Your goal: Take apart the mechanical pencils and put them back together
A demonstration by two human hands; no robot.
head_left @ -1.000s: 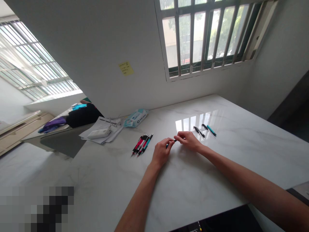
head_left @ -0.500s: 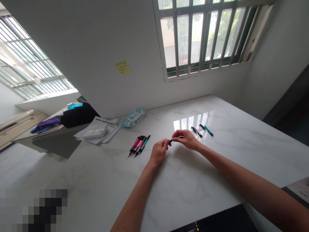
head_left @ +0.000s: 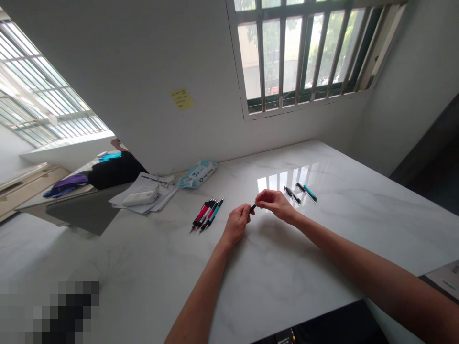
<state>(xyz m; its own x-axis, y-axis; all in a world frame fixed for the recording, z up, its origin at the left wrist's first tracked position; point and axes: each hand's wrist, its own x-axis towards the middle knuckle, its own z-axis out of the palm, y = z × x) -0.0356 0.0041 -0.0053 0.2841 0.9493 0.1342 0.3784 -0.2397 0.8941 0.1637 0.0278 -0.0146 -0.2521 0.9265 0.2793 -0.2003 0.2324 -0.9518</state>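
Above the white marbled tabletop, my left hand (head_left: 237, 223) is closed around a black pen (head_left: 253, 209), most of which its fingers hide. My right hand (head_left: 274, 204) pinches at the pen's upper end, thumb and fingertips together. Whether a small separate part sits in that pinch is too fine to make out. Left of my hands lies a row of several pens (head_left: 208, 215) with red, white, black and turquoise barrels. Beyond my right hand rest black-and-white pen parts (head_left: 292, 195) and a turquoise pen barrel (head_left: 310, 192) with a dark piece beside it.
A pack of wipes (head_left: 198, 175) lies near the wall, next to papers (head_left: 161, 203) with a white box-like object (head_left: 140, 198) on them. A dark flat object (head_left: 322, 327) is at the front edge. A grey partition (head_left: 77, 212) stands left; a barred window (head_left: 304, 57) is ahead.
My right hand has risen slightly, and a bit more of the black pen shows between the hands. The left hand keeps its grip in nearly the same place.
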